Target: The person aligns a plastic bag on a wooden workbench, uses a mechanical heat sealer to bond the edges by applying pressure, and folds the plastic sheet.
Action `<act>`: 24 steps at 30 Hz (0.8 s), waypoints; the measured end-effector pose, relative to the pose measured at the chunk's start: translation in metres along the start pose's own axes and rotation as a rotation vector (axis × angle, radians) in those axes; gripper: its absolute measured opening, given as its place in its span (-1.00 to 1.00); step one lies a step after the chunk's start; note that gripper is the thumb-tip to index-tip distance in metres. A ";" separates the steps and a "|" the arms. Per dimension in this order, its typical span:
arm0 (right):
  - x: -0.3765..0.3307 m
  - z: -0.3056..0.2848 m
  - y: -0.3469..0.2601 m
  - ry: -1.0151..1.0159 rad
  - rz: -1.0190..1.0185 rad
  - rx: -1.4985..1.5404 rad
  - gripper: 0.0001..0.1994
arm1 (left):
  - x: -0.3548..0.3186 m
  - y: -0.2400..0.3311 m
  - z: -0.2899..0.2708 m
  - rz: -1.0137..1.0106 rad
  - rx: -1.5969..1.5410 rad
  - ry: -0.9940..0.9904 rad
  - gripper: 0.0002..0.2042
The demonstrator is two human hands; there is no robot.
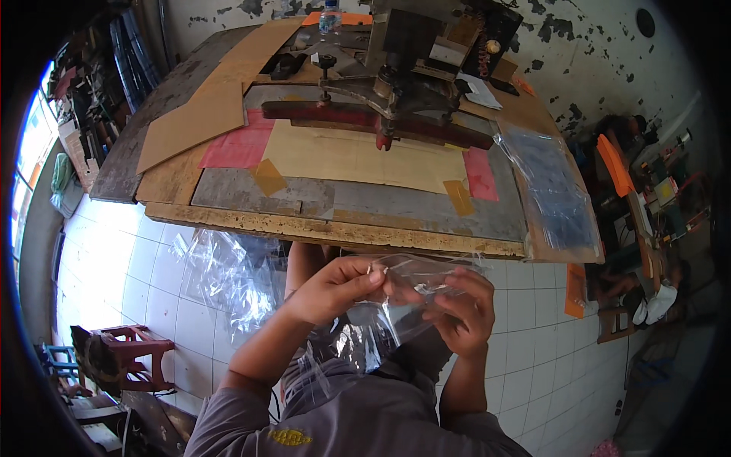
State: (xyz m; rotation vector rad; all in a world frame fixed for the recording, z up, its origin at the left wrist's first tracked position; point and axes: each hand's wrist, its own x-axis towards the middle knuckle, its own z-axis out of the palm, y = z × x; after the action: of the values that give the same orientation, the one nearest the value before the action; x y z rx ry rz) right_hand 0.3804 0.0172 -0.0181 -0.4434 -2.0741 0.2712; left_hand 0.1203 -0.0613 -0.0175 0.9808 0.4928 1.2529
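Left hand: the left hand [335, 288] is curled, with its fingers pinched shut on the top edge of a clear plastic bag [396, 305]. It sits near the person, just below the near edge of the work table [327, 228].

Right hand: the right hand [466, 312] is curled too. Its fingertips pinch the same bag from the right side. The two hands are close together, with the bag stretched between them.

Clear plastic bag: it is thin, see-through and crinkly. It hangs down from the fingers, in front of the person's grey shirt [343, 415].

More bags, left: a loose bunch of clear bags [228, 274] hangs near the left arm, under the table edge, over the white floor tiles [137, 259].

Bags, right: a flat pile of clear bags with a blue look [552, 190] lies on the right end of the table.

Paper sheet: a big pale yellow sheet [358, 156] lies flat in the middle of the table. Pink pieces [240, 145] sit at its left and right ends, and small yellow tape pieces [268, 177] hold the near corners.

Press: a dark metal press with a red bar [381, 114] stands over the far side of the sheet.

Cardboard: brown cardboard sheets [194, 122] lie on the far left of the table.

Bottle: a clear bottle [330, 19] stands at the far edge.

Red stool: a small red stool [137, 350] stands on the floor, near and left.

Orange pieces: flat orange pieces [615, 164] show far right, beside the table.
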 end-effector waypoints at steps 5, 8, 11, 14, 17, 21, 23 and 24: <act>-0.005 0.006 0.006 0.044 -0.023 0.065 -0.71 | 0.006 0.004 -0.004 0.007 0.072 -0.056 -0.72; -0.005 0.006 0.006 0.065 -0.029 0.117 -0.76 | -0.002 0.000 -0.018 0.012 0.126 -0.017 -0.74; -0.020 0.006 0.008 0.150 0.079 0.136 -0.79 | 0.001 0.018 -0.014 -0.053 0.210 0.035 -0.74; -0.016 0.005 0.008 0.168 0.143 0.180 -0.82 | 0.004 0.014 -0.004 -0.056 0.189 0.147 -0.76; -0.015 -0.002 0.015 -0.038 0.237 0.282 -0.81 | 0.008 0.018 -0.006 0.083 0.491 0.148 -0.78; 0.001 -0.013 0.024 -0.350 0.329 0.310 -0.73 | 0.014 0.013 -0.004 0.165 0.734 0.126 -0.80; 0.015 -0.009 0.013 -0.161 0.363 0.478 -0.55 | 0.018 0.009 -0.001 0.183 0.825 0.134 -0.84; 0.022 -0.006 0.005 -0.067 0.384 0.568 -0.52 | 0.020 0.003 0.000 0.193 0.873 0.131 -0.85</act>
State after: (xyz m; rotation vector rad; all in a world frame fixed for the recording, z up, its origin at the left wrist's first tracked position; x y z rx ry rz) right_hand 0.3760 0.0313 0.0004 -0.4782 -1.8533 1.0805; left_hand 0.1246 -0.0423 -0.0111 1.7069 1.1204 1.2879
